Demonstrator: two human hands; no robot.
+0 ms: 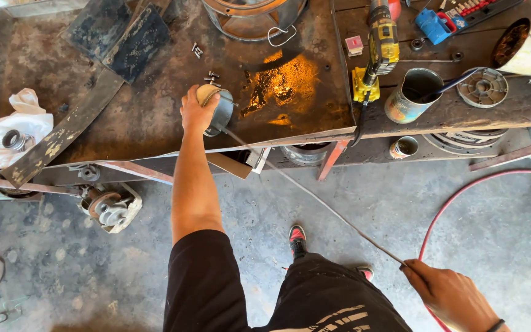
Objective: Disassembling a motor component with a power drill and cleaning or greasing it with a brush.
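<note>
Your left hand (pixel 196 110) is clamped over a small round metal housing (pixel 219 114) sitting near the front edge of the rusty desk (pixel 155 104), looks like you're pinning it so it won't slide. Your right hand (pixel 447 294) is down low by your hip, pinched shut on the far end of a thin stiff wire (pixel 314 197) running straight out of that housing, pulled taut across the gap above the concrete floor (pixel 370 203). The housing is grey and drum-shaped with a tan cap on top. A yellow drill (pixel 381 43) and a tin can (pixel 412 95) sit further right.
</note>
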